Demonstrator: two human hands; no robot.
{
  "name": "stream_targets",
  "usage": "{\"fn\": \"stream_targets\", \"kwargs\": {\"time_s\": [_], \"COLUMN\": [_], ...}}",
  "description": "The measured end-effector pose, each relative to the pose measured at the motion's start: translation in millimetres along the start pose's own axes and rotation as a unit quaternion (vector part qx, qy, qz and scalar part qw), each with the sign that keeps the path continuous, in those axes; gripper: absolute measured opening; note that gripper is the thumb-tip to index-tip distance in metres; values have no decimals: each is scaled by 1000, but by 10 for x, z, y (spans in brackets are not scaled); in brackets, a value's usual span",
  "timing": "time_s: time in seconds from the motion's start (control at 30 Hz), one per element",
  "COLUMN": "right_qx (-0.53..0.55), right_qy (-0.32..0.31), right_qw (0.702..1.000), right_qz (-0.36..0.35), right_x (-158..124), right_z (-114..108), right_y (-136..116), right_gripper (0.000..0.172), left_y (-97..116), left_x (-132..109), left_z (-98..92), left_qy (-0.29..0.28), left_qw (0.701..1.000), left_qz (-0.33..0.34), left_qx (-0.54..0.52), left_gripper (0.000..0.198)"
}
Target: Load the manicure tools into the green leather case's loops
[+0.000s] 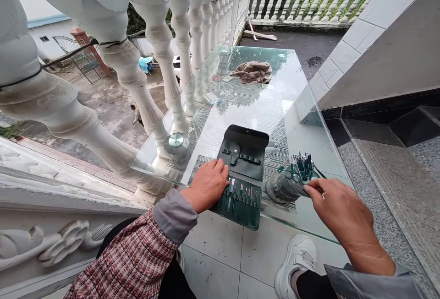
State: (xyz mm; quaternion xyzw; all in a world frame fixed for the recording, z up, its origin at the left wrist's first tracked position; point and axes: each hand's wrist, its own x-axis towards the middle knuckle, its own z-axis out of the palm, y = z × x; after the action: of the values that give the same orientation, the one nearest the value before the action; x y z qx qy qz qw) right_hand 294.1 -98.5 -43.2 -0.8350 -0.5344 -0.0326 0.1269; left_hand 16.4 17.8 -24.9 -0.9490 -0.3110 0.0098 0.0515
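Observation:
A dark green manicure case (244, 174) lies unfolded on the glass table, its near end jutting past the edge. Slim metal tools (242, 196) sit in loops in its lower half; the loops of the upper half hold none. My left hand (209, 184) grips the case's left edge, fingers close together, thumb hidden. To the right, my right hand (338, 209) pinches thumb and forefinger beside a small heap of manicure tools (302, 168), with nail clippers and scissors among them. What sits between those fingertips is too small to make out.
The glass table top (254, 102) rests on round metal-capped legs (177, 145). A crumpled brown cloth (253, 72) and a small card (211, 98) lie farther back. White balusters (161, 47) line the left; stone steps (388, 152) are at right. A person (136, 115) walks below.

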Motion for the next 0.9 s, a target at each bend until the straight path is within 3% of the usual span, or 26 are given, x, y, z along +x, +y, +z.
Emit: {"fn": "stream_targets", "kwargs": {"time_s": [0.2, 0.57, 0.73, 0.9], "right_qx": [-38, -49, 47, 210], "right_qy": [-75, -64, -29, -49], "right_qw": [996, 996, 998, 976], "right_qz": [6, -41, -2, 35], "right_x": [-5, -13, -8, -9], "right_z": [83, 138, 108, 67], "right_y": [60, -70, -176, -375], "right_gripper": [25, 21, 21, 22], "left_y": [5, 1, 4, 5], "left_x": [-7, -14, -12, -8], "left_z": [1, 16, -22, -30], "left_qy": [2, 8, 4, 4], "left_qw": [1000, 1000, 1000, 1000], "left_qz": [3, 4, 5, 5], "left_qx": [7, 7, -2, -1], "left_gripper": [31, 30, 29, 29]}}
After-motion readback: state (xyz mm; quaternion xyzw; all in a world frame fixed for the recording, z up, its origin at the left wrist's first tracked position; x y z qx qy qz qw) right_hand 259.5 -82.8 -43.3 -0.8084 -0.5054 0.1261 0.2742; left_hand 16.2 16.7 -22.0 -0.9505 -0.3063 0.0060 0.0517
